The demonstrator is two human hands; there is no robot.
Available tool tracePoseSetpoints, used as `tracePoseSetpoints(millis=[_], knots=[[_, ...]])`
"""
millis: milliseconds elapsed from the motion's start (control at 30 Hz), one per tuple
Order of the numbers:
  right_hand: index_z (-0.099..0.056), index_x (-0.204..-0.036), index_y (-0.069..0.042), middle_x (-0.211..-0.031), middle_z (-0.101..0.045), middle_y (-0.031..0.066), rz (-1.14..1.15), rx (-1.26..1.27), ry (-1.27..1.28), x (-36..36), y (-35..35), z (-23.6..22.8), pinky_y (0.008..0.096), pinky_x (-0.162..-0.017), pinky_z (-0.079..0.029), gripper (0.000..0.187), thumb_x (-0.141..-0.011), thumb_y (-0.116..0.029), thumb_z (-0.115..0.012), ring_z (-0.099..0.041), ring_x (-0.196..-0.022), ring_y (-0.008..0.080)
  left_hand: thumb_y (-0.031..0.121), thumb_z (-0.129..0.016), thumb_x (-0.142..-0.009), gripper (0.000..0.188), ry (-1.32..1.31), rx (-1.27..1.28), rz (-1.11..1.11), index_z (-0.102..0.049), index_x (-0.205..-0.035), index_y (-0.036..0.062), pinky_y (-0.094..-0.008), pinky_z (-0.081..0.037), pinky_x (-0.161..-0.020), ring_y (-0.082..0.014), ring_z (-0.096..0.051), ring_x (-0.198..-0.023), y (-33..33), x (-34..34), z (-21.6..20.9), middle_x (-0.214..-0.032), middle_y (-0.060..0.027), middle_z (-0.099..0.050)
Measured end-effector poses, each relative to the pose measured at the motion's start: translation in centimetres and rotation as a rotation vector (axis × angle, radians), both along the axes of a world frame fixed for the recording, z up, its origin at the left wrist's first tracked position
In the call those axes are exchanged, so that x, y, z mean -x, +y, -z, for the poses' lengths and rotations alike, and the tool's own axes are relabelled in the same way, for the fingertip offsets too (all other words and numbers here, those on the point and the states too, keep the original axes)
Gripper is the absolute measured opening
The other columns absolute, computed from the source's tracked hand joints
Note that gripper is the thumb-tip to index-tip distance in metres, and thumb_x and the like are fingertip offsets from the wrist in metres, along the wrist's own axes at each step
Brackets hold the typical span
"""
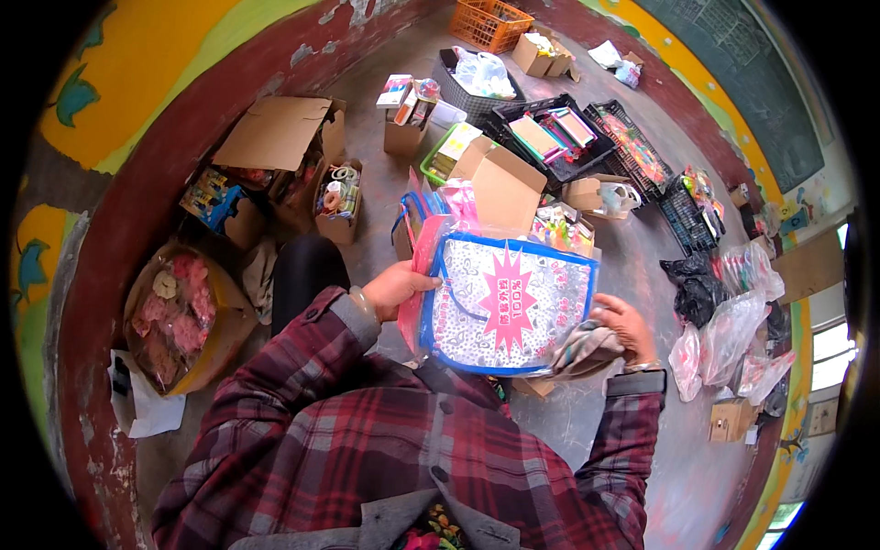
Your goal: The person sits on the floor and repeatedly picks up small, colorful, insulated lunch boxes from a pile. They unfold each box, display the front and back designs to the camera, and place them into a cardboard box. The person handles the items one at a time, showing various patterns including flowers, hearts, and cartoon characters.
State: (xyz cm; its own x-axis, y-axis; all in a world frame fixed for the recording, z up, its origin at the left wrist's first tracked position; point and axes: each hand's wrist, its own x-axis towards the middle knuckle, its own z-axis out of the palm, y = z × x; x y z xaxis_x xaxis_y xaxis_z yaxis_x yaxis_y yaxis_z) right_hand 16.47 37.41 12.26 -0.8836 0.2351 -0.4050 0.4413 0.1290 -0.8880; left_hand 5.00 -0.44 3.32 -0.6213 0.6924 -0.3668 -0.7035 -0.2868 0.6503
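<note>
In front of my chest is a flat, white patterned bag [458, 316] with blue trim and a pink starburst label. My left hand [394, 290] grips its left edge, together with a pink plastic-wrapped piece [423, 266] behind it. At the lower right corner, my right hand [629, 328] has its fingers curled around a crumpled grey-beige cloth [587, 350], which lies against the bag's edge. Just beyond the bag stands an open cardboard box [511, 191] with pink and blue packets beside it.
Several open cartons, including one with a flap [272, 131], stand at the left near a sack of pink fluffy stuff [236, 319]. Farther off are black crates [600, 151], a grey basket [456, 99] and an orange crate [489, 26]. Plastic bags [733, 335] lie at the right.
</note>
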Motion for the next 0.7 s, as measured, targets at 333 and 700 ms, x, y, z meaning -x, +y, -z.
tracePoseSetpoints(millis=[333,700], knots=[[-0.058,-0.111,0.004,-0.109,-0.061,0.0109,0.017,-0.357,0.796,-0.2,-11.3,-8.4,0.0267,-0.082,-0.047,0.024,-0.09,-0.007,-0.053,-0.06,-0.091,0.0143,0.002,-0.055,-0.086,0.034,-0.039,-0.034,0.004,-0.05,-0.118,-0.005,-0.0406,-0.049,-0.089,-0.0253,-0.062,-0.097,-0.8,0.4,1.1,-0.109,-0.0143,-0.061],[-0.05,-0.125,-0.016,-0.128,-0.049,0.0134,-0.615,-1.063,0.733,3.1,-24.4,6.4,0.0553,-0.099,-0.022,0.046,-0.081,-0.03,-0.059,-0.038,-0.125,0.0346,0.011,-0.051,-0.092,0.029,-0.041,-0.233,0.037,-0.051,-0.12,0.0012,-0.0376,-0.049,-0.088,-0.0216,-0.059,-0.102,-1.9,0.8,2.6,-0.116,-0.0113,-0.057]])
